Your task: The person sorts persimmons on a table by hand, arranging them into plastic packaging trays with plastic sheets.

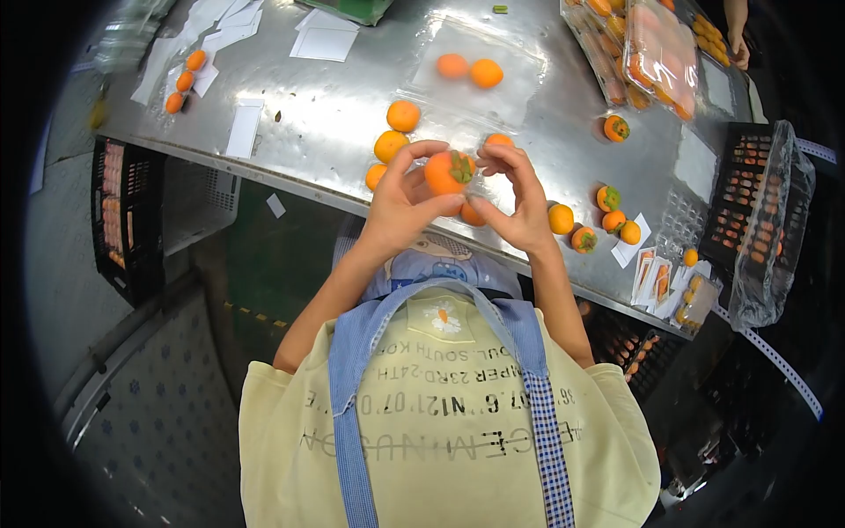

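My left hand [407,198] holds an orange persimmon [447,173] with a green calyx, its fingers curled round the fruit's side above the metal table's front edge. Close by on the right, my right hand [519,198] has its fingers bent and apart, near the calyx, with no fruit between them. Behind the hands lies a clear plastic tray [528,101] with two orange fruits [486,73] in it. Several more fruits [391,145] sit beside my left hand, and others [561,219] are to the right of my right hand.
Filled clear packs [660,57] are stacked at the back right, near another person's hand [739,51]. Black crates stand at the right [735,198] and left [145,220] of the table [334,114]. White cards [245,128] lie on the metal top.
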Demonstrator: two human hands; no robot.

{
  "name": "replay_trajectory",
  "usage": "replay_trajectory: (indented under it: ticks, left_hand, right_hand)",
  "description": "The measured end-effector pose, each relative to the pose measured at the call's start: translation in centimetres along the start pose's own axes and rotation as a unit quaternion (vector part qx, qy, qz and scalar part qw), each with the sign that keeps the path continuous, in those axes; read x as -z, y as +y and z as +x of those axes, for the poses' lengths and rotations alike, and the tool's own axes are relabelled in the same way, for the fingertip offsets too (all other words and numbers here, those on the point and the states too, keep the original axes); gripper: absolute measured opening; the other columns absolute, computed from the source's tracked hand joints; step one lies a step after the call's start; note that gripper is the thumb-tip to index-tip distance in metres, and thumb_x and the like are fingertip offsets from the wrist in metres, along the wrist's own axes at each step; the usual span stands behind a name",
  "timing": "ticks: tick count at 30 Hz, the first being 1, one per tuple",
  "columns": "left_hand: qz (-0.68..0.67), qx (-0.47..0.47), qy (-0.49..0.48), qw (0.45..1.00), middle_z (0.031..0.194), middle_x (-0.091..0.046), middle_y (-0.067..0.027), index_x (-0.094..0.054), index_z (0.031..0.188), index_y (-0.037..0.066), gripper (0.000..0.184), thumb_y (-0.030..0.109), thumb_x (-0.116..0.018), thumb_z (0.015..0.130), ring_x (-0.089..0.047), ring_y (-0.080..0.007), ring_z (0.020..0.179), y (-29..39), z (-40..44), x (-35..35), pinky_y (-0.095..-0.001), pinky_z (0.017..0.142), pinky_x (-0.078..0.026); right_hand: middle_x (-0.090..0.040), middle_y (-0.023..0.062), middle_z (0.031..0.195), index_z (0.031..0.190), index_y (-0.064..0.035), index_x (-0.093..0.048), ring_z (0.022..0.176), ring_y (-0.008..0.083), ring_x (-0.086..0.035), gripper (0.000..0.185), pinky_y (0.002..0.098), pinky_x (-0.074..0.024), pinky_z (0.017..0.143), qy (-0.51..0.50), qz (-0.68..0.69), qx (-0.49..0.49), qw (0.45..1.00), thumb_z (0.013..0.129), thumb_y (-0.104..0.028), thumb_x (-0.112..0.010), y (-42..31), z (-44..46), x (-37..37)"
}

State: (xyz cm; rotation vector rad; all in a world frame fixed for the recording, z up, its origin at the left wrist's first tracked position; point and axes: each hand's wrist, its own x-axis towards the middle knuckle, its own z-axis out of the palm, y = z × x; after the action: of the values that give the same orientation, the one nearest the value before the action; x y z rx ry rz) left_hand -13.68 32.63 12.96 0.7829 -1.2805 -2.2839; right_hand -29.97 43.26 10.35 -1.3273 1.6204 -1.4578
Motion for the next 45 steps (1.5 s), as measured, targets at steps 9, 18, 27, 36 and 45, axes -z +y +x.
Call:
replay_trajectory:
  ticks: [9, 18, 27, 36, 45]
  left_hand:
    - [0.244, -0.157, 0.077, 0.954, 0.122, -0.043, -0.0089, -0.045, 0.123, 0.003, 0.060, -0.008, -0.074, 0.071, -0.051, -0.0192, 0.117, -2.1, -2.5, -1.6, -0.0319, 0.096, -0.048]
    - [0.337, -0.228, 0.000, 0.913, 0.122, -0.049, -0.0126, -0.055, 0.119, 0.007, 0.053, -0.006, -0.068, 0.069, -0.051, -0.0282, 0.114, -3.8, -2.3, -2.5, -0.0352, 0.090, -0.047]
    - [0.334, -0.253, -0.057, 0.906, 0.118, -0.055, -0.0126, -0.056, 0.119, 0.006, 0.054, -0.009, -0.065, 0.067, -0.056, -0.0269, 0.109, -1.9, 0.0, 1.1, -0.0353, 0.090, -0.048]
    - [0.241, -0.067, -0.152, 0.956, 0.112, -0.063, -0.0116, -0.056, 0.124, 0.004, 0.046, -0.001, -0.068, 0.080, -0.064, -0.0194, 0.097, 0.6, 1.6, 8.2, -0.0300, 0.085, -0.052]
    - [0.178, 0.066, -0.225, 0.956, 0.110, -0.065, -0.0094, -0.054, 0.127, 0.002, 0.045, 0.000, -0.066, 0.083, -0.065, -0.0145, 0.091, 1.6, 2.8, 11.4, -0.0271, 0.081, -0.052]
  right_hand:
    - [-0.058, 0.0093, 0.109, 0.117, -0.0029, -0.057, 0.093, 0.0180, -0.057, 0.049, 0.0294, -0.0464, 0.080, -0.022, 0.026, 0.007, 0.999, 0.071, -0.008, -0.075, 0.0, -2.1, 0.7]
    - [-0.054, 0.0109, 0.122, 0.123, -0.0038, -0.055, 0.100, 0.0197, -0.059, 0.064, 0.0282, -0.0516, 0.074, -0.022, 0.031, -0.069, 0.997, 0.067, -0.016, -0.082, -1.9, -3.4, 0.3]
    - [-0.053, 0.0095, 0.114, 0.121, -0.0050, -0.046, 0.101, 0.0201, -0.058, 0.062, 0.0315, -0.0499, 0.085, 0.106, 0.026, -0.098, 0.989, 0.070, -0.013, -0.080, -3.0, -2.7, -3.9]
    - [-0.058, 0.0075, 0.104, 0.111, -0.0014, -0.052, 0.100, 0.0157, -0.057, 0.034, 0.0292, -0.0503, 0.084, 0.133, 0.245, -0.253, 0.926, 0.087, -0.020, -0.068, -3.0, 0.0, -7.7]
    - [-0.060, 0.0035, 0.103, 0.111, -0.0032, -0.056, 0.094, 0.0121, -0.059, 0.030, 0.0288, -0.0519, 0.082, 0.111, 0.335, -0.336, 0.873, 0.091, -0.025, -0.062, -2.2, 0.9, -9.0]
